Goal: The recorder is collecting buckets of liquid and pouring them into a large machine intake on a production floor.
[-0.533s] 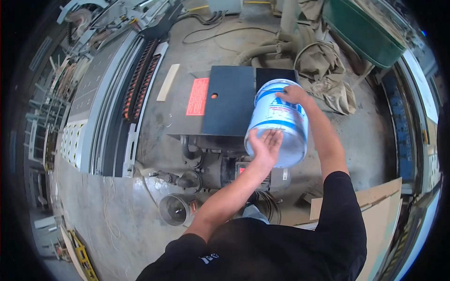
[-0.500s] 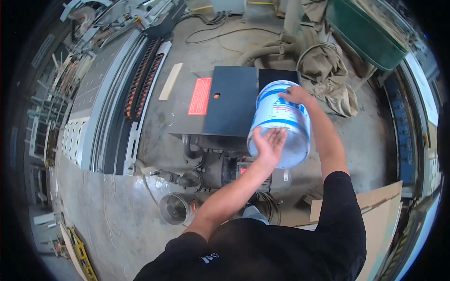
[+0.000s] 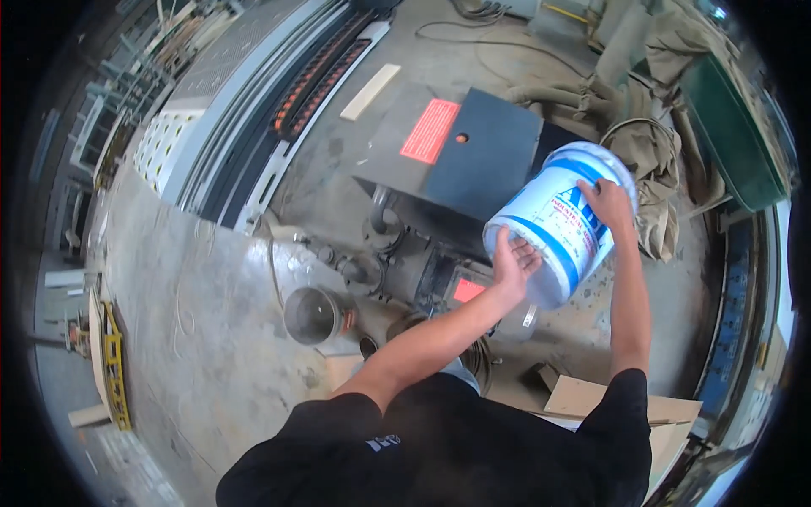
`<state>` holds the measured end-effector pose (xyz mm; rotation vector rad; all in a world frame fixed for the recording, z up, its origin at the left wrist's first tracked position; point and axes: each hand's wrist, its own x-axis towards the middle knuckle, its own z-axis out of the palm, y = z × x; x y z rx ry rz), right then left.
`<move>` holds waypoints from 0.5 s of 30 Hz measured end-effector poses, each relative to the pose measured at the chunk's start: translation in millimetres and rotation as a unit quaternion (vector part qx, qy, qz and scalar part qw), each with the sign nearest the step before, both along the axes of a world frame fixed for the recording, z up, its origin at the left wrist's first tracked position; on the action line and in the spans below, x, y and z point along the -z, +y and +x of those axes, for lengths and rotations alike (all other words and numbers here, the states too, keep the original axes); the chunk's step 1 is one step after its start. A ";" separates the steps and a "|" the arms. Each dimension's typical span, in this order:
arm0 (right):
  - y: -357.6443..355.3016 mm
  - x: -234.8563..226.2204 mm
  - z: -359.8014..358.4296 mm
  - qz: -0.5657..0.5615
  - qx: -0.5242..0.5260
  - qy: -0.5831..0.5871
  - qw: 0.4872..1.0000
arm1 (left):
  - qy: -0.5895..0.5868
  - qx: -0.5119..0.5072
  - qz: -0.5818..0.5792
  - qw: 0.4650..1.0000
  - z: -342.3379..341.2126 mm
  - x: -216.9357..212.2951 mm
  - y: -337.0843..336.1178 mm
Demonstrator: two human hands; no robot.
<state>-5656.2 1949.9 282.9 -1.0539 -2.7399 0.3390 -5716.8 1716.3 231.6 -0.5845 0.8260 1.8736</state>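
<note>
Both my hands hold a white plastic bucket [image 3: 553,207] with blue bands and a printed label, tilted over to one side. My left hand [image 3: 515,260], palm partly up, supports its lower end with the thumb along the wall and the fingers curled at the bottom edge. On the upper right wall, my right hand [image 3: 606,203] grips the bucket with bent fingers. Beneath and behind it stands a dark metal machine cabinet [image 3: 481,148], bearing a red label [image 3: 429,131]. I cannot see inside the bucket.
An open-topped grey bucket [image 3: 312,317] stands on the floor beside a motor and pipes [image 3: 363,270]. Cardboard sheets [image 3: 583,397] lie at lower right. Brown fabric [image 3: 667,169] and a green bin [image 3: 731,127] are at right. A long machine rail [image 3: 312,93] runs at upper left.
The bucket has moved right with both hands and leans more, with more of its label showing. The whole view has turned, so the cabinet and floor appear rotated clockwise.
</note>
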 end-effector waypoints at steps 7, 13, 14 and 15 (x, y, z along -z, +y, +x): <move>-178.1 -122.8 -28.3 0.091 -0.056 0.109 0.988 | -0.022 -0.056 -0.005 0.998 -18.8 23.6 -103.0; -341.7 -239.5 -52.9 0.170 -0.182 0.197 0.948 | 0.050 -0.067 0.021 0.996 -62.7 57.4 -287.7; -367.8 -252.0 -65.9 0.098 -0.204 0.192 0.955 | 0.047 -0.105 0.018 0.993 -70.2 52.7 -325.4; -395.3 -251.0 -82.3 0.090 -0.219 0.190 0.953 | 0.020 -0.197 0.021 0.980 -76.0 58.8 -364.4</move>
